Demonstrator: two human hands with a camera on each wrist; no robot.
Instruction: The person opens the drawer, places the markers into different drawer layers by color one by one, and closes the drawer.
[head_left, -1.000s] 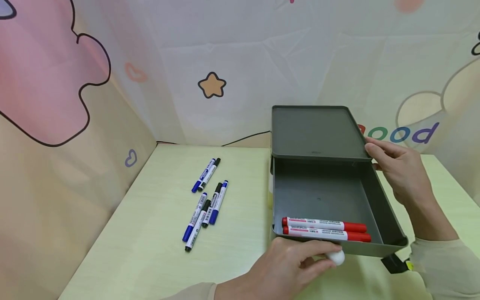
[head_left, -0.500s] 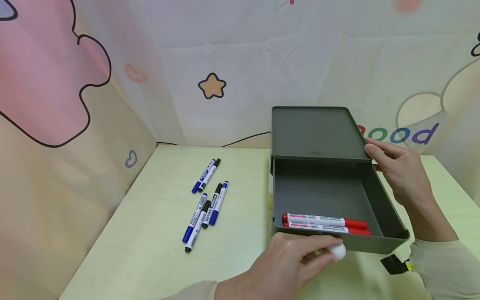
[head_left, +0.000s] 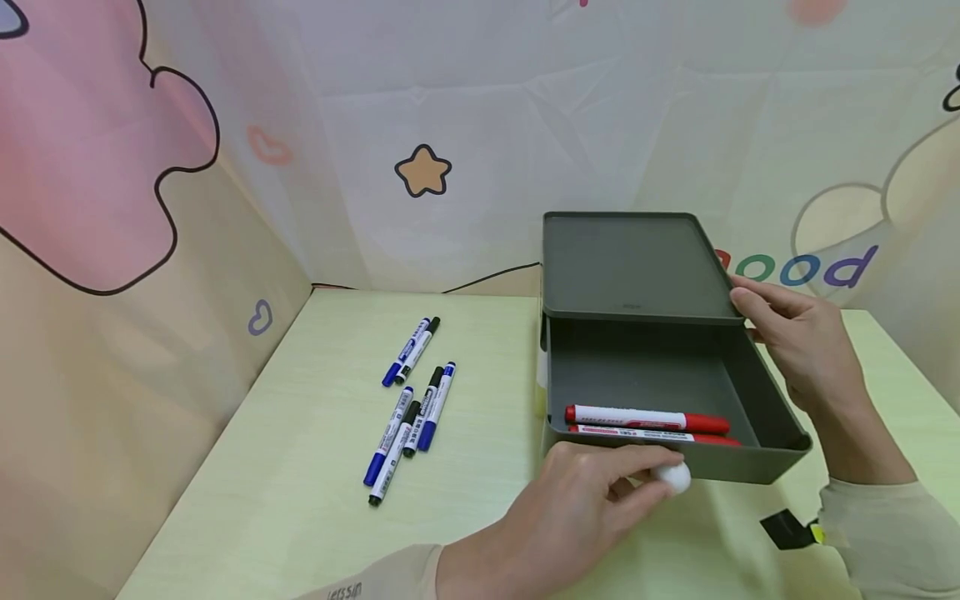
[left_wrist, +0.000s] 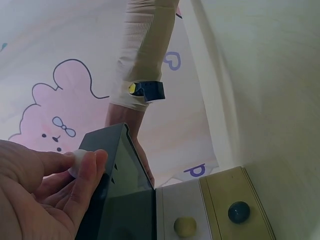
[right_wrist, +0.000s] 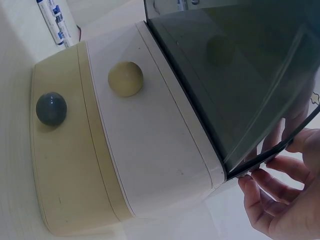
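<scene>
A small desktop drawer cabinet stands on the table, its dark grey top (head_left: 637, 267) toward the back. The grey top drawer (head_left: 742, 463) is pulled out, with two red markers (head_left: 645, 418) lying across its front. With thumb and fingers, my left hand (head_left: 562, 508) pinches the drawer's round white knob (head_left: 677, 477). The left wrist view shows the knob (left_wrist: 77, 162) between the fingertips. At the cabinet's right edge, my right hand (head_left: 810, 342) grips the grey case by its rim. In the right wrist view its curled fingers (right_wrist: 280, 182) meet the case's lower corner.
Below are a white drawer (right_wrist: 160, 145) with a yellow knob (right_wrist: 125, 79) and a yellow drawer (right_wrist: 65, 170) with a dark knob (right_wrist: 51, 109). Several blue and black markers (head_left: 411, 417) lie left of the cabinet. A printed cloth (head_left: 480, 108) hangs behind the table.
My left hand has moved the drawer a little inward, away from me, with the red markers shifting along in it. My right hand has stayed on the cabinet's edge.
</scene>
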